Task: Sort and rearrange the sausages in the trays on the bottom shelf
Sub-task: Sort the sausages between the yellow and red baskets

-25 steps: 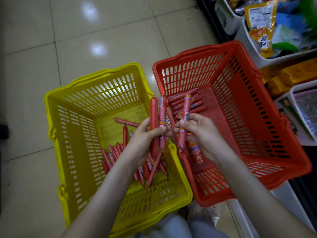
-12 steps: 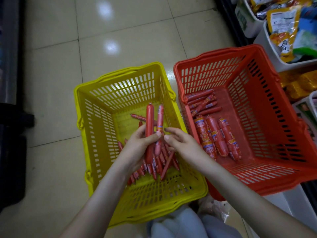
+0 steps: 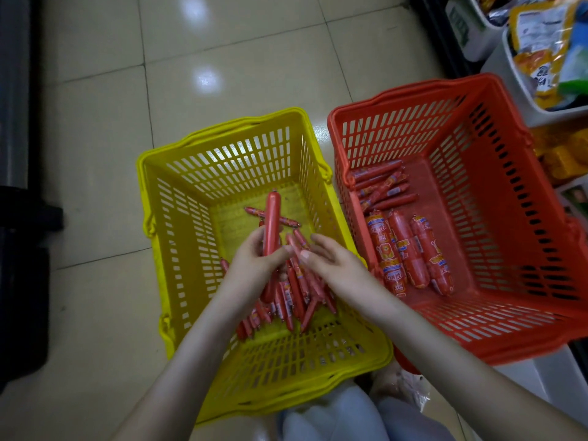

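Observation:
My left hand [image 3: 254,265] grips a long plain red sausage [image 3: 272,214] upright over the yellow basket [image 3: 222,130]. My right hand [image 3: 334,265] is close beside it with its fingers loosely extended. Its thumb tip touches a thin sausage [image 3: 294,246] that tilts between the two hands. Under the hands, a pile of thin red sausages [image 3: 296,300] lies on the yellow basket's floor. The red basket [image 3: 413,89] on the right holds three thick labelled sausages [image 3: 409,253] and a small stack of medium sausages [image 3: 381,186] at its far left corner.
Both baskets stand side by side on a tiled floor [image 3: 222,58]. Shelf trays with packaged goods [image 3: 541,49] run along the right edge, and a dark fixture [image 3: 19,218] lines the left. My knees and a plastic bag [image 3: 401,386] are at the bottom.
My right hand left the red basket and came over the yellow one to my left hand. One of the two sausages in my left hand has tipped away towards the pile.

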`<state>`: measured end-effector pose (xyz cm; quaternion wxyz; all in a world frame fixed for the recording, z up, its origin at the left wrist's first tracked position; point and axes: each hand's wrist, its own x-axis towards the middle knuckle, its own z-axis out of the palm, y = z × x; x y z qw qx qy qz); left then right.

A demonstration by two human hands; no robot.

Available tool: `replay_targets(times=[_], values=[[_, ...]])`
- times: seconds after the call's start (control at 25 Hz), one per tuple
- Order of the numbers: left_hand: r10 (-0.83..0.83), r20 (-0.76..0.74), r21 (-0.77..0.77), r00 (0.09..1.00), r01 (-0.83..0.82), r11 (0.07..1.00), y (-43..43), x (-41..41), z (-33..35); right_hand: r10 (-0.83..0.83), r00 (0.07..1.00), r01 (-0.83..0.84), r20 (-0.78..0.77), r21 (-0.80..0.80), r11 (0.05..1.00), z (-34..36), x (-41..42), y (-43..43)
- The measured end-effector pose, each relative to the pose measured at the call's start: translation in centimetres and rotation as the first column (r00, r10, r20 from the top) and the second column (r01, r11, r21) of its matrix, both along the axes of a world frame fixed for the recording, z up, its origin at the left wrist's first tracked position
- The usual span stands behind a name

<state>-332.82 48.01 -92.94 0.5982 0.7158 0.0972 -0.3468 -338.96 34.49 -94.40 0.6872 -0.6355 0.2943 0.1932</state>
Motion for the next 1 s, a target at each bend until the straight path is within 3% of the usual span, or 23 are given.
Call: replay_targets(times=[0.12,0.2,0.32,0.4,0.48,0.64,0.76,1.0], values=[[-0.415,0.218,0.271,0.883,0.353,0.895,-1.6,-0.3,-0.1,-0.204,0.977,0.182,0.060,0.260,0.948,0.5,0.6,0.0],[-0.564,0.302,0.325,0.768,0.473,0.819,-3.6,-0.3,0.1,-0.300,0.949,0.272,0.093,0.237,0.933,0.6,1.1,-1.2],[-0.520,0.513,0.361,0.683,0.378,0.853,-5.8,0.2,0.8,-0.451,0.887,0.412,0.099,0.269,0.870,1.0,1.9,-4.7],[-0.485,0.626,0.415,0.610,0.266,0.870,-6.6,1.0,0.7,-0.603,0.792,0.562,0.102,0.265,0.783,0.6,2.7,-8.0],[-0.496,0.627,0.450,0.601,0.240,0.860,-7.2,2.0,0.0,-0.648,0.755,0.629,0.098,0.170,0.758,-1.1,3.7,-11.0],[-0.578,0.628,0.540,0.521,0.243,0.806,-8.7,2.6,-1.0,-0.552,0.834,0.548,0.021,-0.156,0.822,-3.7,3.5,-13.1],[-0.604,0.640,0.561,0.475,0.249,0.790,-10.3,1.6,1.2,-0.469,0.875,0.479,0.120,-0.359,0.801,-0.1,0.9,-12.8],[-0.579,0.771,0.484,0.264,0.348,0.803,-15.0,-6.0,11.8,-0.127,0.943,0.325,0.307,-0.775,0.541,15.1,-9.6,-13.6]])
